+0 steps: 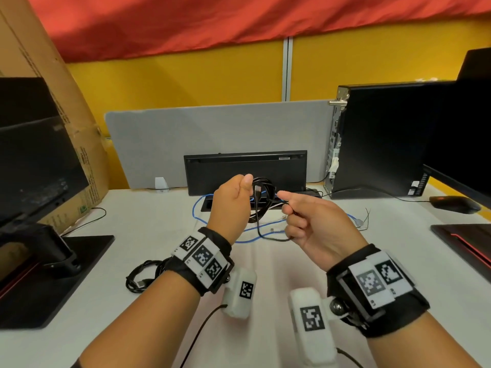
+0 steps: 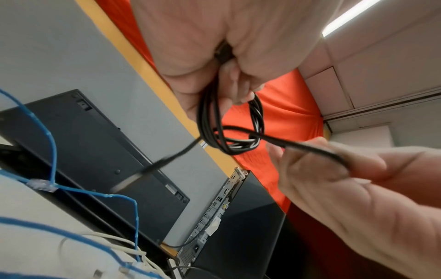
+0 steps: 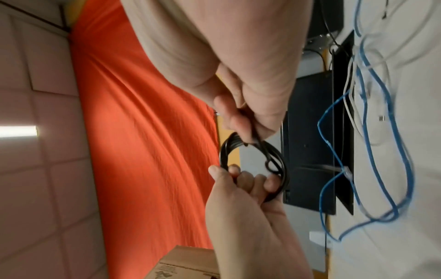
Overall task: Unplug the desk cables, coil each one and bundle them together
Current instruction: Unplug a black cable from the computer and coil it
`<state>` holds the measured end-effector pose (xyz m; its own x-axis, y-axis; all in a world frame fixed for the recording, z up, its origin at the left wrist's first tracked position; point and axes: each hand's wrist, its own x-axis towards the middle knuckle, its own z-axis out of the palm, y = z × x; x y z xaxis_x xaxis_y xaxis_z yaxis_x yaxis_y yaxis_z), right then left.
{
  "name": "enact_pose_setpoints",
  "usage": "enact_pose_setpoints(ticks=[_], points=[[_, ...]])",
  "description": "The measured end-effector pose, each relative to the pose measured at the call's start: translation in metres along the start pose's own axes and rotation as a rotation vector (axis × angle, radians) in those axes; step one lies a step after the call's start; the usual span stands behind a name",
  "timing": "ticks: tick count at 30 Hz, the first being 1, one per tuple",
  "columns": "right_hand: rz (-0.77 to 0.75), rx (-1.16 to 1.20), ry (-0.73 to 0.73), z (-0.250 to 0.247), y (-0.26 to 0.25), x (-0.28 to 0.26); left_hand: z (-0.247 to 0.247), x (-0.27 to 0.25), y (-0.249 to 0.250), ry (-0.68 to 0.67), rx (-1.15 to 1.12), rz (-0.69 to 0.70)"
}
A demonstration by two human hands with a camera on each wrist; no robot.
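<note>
Both hands are up over the desk [image 1: 265, 274], busy with the same black cable [image 1: 261, 197]. My left hand [image 1: 231, 205] is fisted round the coil, several loops bunched in the palm with the thumb clamped over the top; one plug end pokes out just by the thumb. From the left wrist view the loops hang down out of that fist in a rough ring. My right hand [image 1: 308, 224] has the loose tail pinched between thumb and curled fingers, index tip pointing toward the coil, and the tail crosses over the loops before drooping in a curve under the hand.

On the desk below and beyond the hands, a blue cable [image 1: 196, 208] sprawls in big loops by the black slot [image 1: 208, 204], tangled with a thin white cable [image 3: 349, 98]. Near left, beside my left wrist, a second black coil [image 1: 142, 276] lies flat on the desk.
</note>
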<state>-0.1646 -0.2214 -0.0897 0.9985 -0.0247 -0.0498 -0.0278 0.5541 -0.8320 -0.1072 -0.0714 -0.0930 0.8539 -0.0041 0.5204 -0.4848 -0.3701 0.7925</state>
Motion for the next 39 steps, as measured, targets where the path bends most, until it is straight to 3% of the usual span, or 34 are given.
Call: enact_pose_setpoints(ticks=[2,6,9,12,17,23,29,31,35,39], points=[[-0.075,-0.229,-0.009,-0.006,-0.002,0.002,-0.005,0.003,-0.003,0.025,-0.016,-0.062],[-0.424,-1.023,0.118,-0.016,-0.003,0.004,-0.009,0.005,-0.004,0.03,-0.261,-0.301],[-0.605,-1.345,0.216,-0.024,0.003,0.005,-0.006,0.0,0.007,-0.024,-0.592,-0.468],[-0.766,-1.537,0.254,-0.03,0.011,0.009,-0.001,-0.007,0.019,-0.104,-0.754,-0.479],[-0.798,-1.299,0.237,-0.029,0.018,0.011,0.011,-0.016,0.031,-0.184,-0.928,-0.45],[-0.502,-0.543,0.064,-0.014,0.018,0.004,0.019,-0.019,0.032,-0.181,-1.062,-0.465],[-0.311,-0.208,-0.116,-0.01,0.011,-0.006,0.017,-0.016,0.032,-0.143,-0.958,-0.435],[-0.303,-0.218,-0.14,-0.007,0.009,-0.01,0.017,-0.016,0.031,-0.14,-0.916,-0.415],[-0.439,-0.498,-0.045,-0.002,0.01,-0.013,0.018,-0.018,0.029,-0.141,-0.821,-0.396],[-0.466,-0.481,-0.08,-0.001,0.011,-0.017,0.018,-0.021,0.029,-0.128,-0.747,-0.409]])
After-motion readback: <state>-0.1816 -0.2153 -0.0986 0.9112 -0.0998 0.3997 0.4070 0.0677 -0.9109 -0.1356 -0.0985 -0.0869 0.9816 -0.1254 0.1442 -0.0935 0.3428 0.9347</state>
